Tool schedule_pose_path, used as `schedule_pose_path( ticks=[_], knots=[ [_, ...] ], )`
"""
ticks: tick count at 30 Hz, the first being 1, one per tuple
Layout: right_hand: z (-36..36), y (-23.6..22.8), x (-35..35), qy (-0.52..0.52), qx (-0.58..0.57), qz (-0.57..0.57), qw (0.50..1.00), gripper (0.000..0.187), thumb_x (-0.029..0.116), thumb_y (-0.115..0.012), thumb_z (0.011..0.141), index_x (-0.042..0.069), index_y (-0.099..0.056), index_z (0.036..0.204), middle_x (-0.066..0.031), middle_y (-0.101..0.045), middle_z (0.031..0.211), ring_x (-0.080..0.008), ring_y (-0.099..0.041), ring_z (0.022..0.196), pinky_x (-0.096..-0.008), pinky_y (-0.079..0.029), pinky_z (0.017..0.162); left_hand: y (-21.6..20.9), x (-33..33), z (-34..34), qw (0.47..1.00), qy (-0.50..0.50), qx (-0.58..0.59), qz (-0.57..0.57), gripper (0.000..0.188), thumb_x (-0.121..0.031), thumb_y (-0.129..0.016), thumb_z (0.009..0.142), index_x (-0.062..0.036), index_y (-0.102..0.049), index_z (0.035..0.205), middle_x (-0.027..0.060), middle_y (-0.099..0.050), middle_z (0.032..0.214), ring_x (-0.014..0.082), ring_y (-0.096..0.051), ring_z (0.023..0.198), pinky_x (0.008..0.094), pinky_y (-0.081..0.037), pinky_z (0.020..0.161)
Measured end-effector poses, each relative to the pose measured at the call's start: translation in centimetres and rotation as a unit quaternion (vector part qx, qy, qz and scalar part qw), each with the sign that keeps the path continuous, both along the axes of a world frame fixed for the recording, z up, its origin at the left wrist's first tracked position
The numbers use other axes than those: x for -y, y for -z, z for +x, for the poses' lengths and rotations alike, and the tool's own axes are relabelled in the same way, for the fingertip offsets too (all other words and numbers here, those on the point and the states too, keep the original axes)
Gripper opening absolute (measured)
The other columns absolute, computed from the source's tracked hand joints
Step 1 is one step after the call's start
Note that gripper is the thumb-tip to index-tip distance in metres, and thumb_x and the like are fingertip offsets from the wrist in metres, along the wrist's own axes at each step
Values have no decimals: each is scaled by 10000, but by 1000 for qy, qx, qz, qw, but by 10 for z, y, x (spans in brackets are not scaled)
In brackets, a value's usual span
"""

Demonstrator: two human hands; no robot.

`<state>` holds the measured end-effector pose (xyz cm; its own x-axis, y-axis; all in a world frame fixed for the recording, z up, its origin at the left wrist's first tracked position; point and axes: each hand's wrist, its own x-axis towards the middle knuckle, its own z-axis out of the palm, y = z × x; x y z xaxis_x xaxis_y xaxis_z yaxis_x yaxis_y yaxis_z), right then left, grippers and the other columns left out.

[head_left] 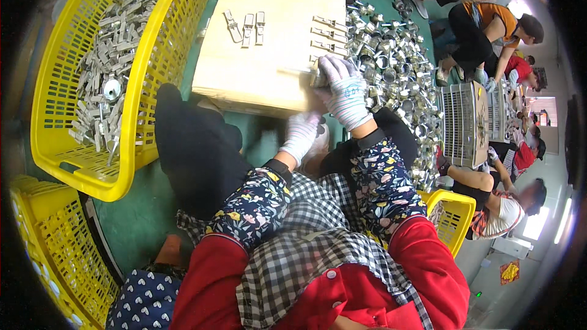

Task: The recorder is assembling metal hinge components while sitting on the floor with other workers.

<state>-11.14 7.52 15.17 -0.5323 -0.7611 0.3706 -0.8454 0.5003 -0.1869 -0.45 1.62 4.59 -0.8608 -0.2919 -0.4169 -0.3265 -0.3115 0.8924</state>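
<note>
Where metal clips (330, 34) lie crosswise ahead, the right hand (344, 88) is nearer.
It grips a metal piece (317, 77); blurred left hand (302, 134), grip unclear.

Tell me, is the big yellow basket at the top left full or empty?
Partly full: the basket holds a big pile of metal pieces, lying lower than its rim.

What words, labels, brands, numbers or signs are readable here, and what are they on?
None reads clearly.
Right glove: blue marking, too blurred to read.
Red-and-yellow wall poster: too small to read.
Green glow below it: too small to tell if it's a sign.
</note>
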Motion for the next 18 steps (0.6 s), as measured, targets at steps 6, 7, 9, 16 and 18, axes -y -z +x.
schedule_pose_path(
  ticks=[6,7,9,16,18],
  knots=[
    [4,3,0,25,12,37,999,730,119,-710,605,63,-410,1268,-159,-454,1247,-356,-446,1117,-437,-390,920,-12,5,1,992,5,-43,-123,223,-214,-494,840,-42,-636,831,140,-612,702,265,-581,628,357,-458,609],
    [6,-4,0,27,32,75,996,729,117,-683,625,55,-384,1287,-174,-435,1264,-364,-426,1140,-442,-382,929,-18,7,0,991,5,-43,-123,223,-214,-494,840,-42,-636,831,140,-612,702,265,-581,628,357,-458,609],
    [9,-16,0,30,52,113,992,729,115,-656,645,47,-358,1306,-190,-415,1282,-372,-406,1163,-447,-375,939,-27,10,-3,981,-5,-58,-187,232,-160,-505,872,-5,-611,736,34,-591,634,99,-518,587,272,-428,560],
    [7,-26,-6,-22,35,189,981,796,211,-707,616,48,-340,1303,-208,-411,1278,-364,-420,1167,-426,-371,953,-51,28,-26,997,8,-53,-56,211,-180,-513,874,-33,-602,751,31,-577,602,103,-496,503,246,-399,486],
    [-2,-13,-12,-26,32,156,987,759,169,-681,634,64,-348,1308,-187,-423,1272,-361,-423,1161,-427,-379,945,-73,28,-32,1000,-2,-29,5,205,-197,-519,873,-36,-599,773,35,-577,600,103,-484,476,243,-393,463]
  ],
)
